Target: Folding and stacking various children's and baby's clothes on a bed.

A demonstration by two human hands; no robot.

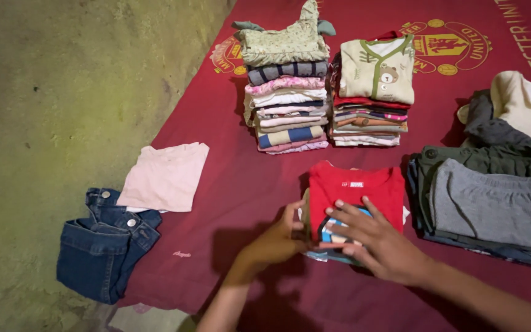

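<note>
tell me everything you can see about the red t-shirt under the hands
The red t-shirt is folded into a flat rectangle of soft knit fabric with a small light label patch near its top edge and a round blue, black and white print lower down. It lies on top of a small stack of folded clothes on the red blanket. The right hand presses flat on the print, fingers spread, while the left hand grips the stack's left edge.

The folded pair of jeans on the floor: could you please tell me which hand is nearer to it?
Left. The left hand grips the near left edge of the red shirt, on the side towards the jeans; the right hand lies flat on the shirt, farther away.
</note>
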